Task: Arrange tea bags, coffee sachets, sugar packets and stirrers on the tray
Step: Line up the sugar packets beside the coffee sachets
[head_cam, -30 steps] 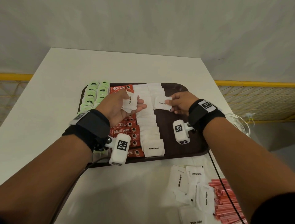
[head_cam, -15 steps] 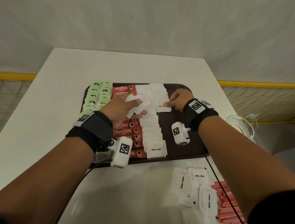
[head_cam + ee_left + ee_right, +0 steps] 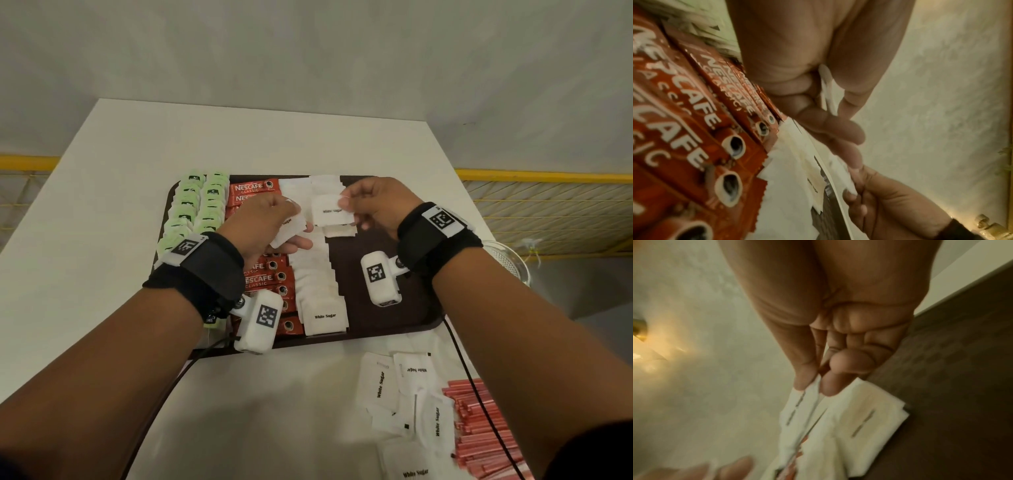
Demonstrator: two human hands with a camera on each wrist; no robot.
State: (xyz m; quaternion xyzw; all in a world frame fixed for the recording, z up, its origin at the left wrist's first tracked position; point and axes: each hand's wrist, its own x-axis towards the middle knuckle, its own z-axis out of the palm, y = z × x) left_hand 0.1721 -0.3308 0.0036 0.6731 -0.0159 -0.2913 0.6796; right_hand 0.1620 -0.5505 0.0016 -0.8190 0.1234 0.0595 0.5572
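Right hand (image 3: 373, 205): one white sugar packet (image 3: 330, 210) is pinched by its right edge between thumb and forefinger and held just above the tray; the pinch is confirmed in the right wrist view, where the fingertips (image 3: 828, 387) are closed on the packet's edge. An edge grip is judged to leave the face free, so the packet can be laid flat.

Left hand (image 3: 263, 222): a small stack of sugar packets (image 3: 287, 231) is held in curled fingers, with the thumb on top. It is judged to serve as a supply from which single packets are taken by the other hand.

Second sugar column (image 3: 337, 205): begun at 12 o'clock on the tray and reaching only partway toward 6 o'clock; the packet in the right hand is held over its near end, presumably the next slot.

First sugar column (image 3: 320, 291): overlapped packets are laid from 12 to 6 o'clock at mid-tray.

Coffee sachets (image 3: 263, 277): a red column lies just beside the sugar, toward 9 o'clock.

Tea bags (image 3: 198, 209): two green columns are set at the tray's 9 o'clock edge.

Tray (image 3: 394, 318): dark brown; the strip at 3 o'clock is bare, probably reserved for more sugar and the stirrers.

Loose sugar packets (image 3: 404, 390): scattered off the tray on the table, at about 5 o'clock.

Stirrers (image 3: 479, 428): a red pile lies off the tray, at 4 to 5 o'clock, not yet arranged.

Table (image 3: 120, 205): white and matt.

Room: a pale grey wall is seen at 12 o'clock, with a yellow rail (image 3: 541, 176) at both sides.
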